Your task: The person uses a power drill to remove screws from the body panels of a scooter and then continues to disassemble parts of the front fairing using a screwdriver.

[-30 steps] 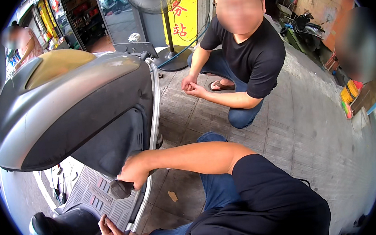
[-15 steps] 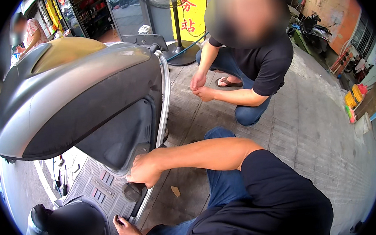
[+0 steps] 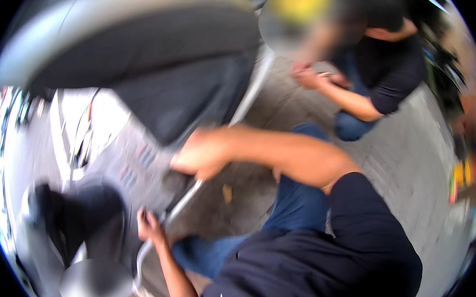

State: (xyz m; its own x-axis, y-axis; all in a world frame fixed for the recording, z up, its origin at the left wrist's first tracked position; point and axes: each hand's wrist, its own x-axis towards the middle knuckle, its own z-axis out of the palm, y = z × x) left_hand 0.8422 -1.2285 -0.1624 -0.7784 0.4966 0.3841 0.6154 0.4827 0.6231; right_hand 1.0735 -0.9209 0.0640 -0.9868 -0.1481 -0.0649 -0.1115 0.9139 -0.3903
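Note:
A scooter with a large silver-and-black body section [image 3: 150,50] stands at my left, much of it smeared by motion. Between that section and a black rounded part [image 3: 84,218] lies its grey ribbed footboard [image 3: 131,147]. Reaching across from the right, my right hand [image 3: 203,153] is closed in a fist at the footboard's edge, beside a dark round piece [image 3: 174,180]. What it grips is hidden. My left hand [image 3: 150,225] is at the footboard's near edge, fingers drawn together; a small dark thing seems to show at the fingertips, too blurred to name.
A person in a dark shirt [image 3: 391,68] crouches at the upper right, hands together. On the pavement lies a small tan scrap [image 3: 227,194]. A pale metal rail [image 3: 248,96] runs along the scooter's side. Yellow and red things [image 3: 462,175] stand at the far right.
My view has swung, placing the scooter higher and the crouching person farther right. That person's head has turned aside. Both my hands stay by the footboard.

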